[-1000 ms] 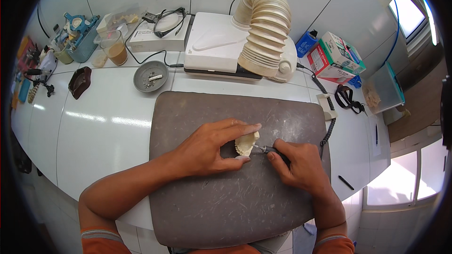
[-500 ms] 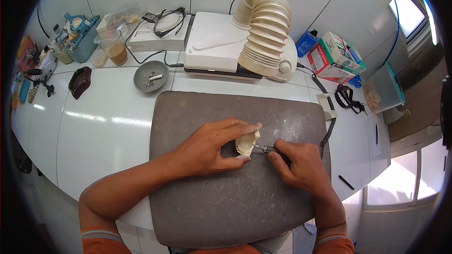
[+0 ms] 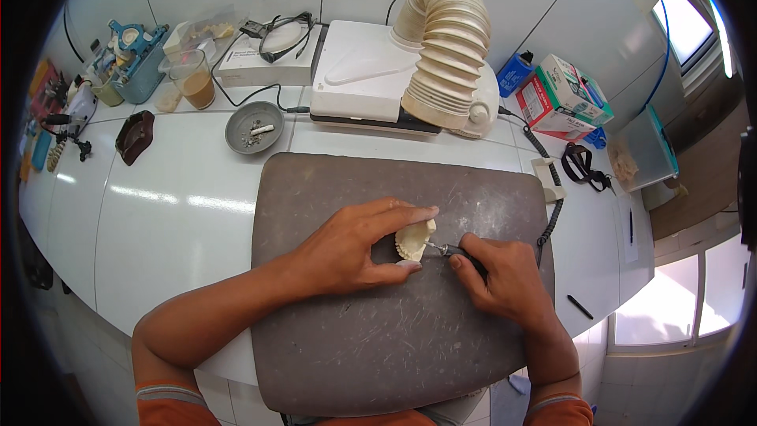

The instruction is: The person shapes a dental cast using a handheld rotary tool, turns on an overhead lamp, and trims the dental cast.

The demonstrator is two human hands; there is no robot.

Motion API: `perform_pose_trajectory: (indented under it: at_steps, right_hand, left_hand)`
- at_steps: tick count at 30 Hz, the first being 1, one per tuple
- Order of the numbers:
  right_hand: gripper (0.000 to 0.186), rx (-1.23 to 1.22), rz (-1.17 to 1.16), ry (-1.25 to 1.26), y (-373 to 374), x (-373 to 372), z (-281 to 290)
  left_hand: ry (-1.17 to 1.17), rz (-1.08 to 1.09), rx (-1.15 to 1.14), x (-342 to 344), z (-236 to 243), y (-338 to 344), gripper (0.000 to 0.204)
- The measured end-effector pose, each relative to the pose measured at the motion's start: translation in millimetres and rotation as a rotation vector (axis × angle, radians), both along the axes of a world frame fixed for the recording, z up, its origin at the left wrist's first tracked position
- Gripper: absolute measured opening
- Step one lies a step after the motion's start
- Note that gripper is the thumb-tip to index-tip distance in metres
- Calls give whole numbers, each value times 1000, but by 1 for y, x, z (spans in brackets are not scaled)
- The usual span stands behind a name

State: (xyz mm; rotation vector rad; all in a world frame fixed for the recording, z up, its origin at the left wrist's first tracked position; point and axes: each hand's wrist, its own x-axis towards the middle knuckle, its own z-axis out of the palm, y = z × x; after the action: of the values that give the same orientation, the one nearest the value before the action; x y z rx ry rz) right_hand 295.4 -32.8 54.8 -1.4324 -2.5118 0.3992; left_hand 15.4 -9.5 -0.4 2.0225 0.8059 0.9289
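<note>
Thumb and fingers of my left hand [image 3: 359,244] grip a cream plaster dental model [image 3: 412,241] by its two ends, its row of teeth facing left. Closed around a dark rotary handpiece [image 3: 456,252], my right hand [image 3: 505,276] holds the tool level. The thin metal bur at its tip points left and meets or nearly meets the model's right edge; contact is too small to tell. Both hands are over a scratched brown mat [image 3: 355,355]. Pale dust whitens the left fingertips.
Behind the mat stand a white dust-extractor unit [image 3: 359,71] with a ribbed hose [image 3: 453,47] and a grey ashtray [image 3: 254,128]. A glass of brown drink [image 3: 194,83] is at the back left. A coiled cord [image 3: 552,221] runs along the mat's right side, near a black pen [image 3: 580,307].
</note>
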Motion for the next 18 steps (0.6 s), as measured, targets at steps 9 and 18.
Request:
perform_pose_trajectory:
  at_steps: [9, 18]
  right_hand:
    - [28, 1, -3, -1, 0, 1, -1]
    - [28, -17, -13, 4, 0, 1, -1]
  left_hand:
    - [12, 7, -21, 0, 1, 0, 76]
    - [10, 13, -5, 0, 0, 1, 75]
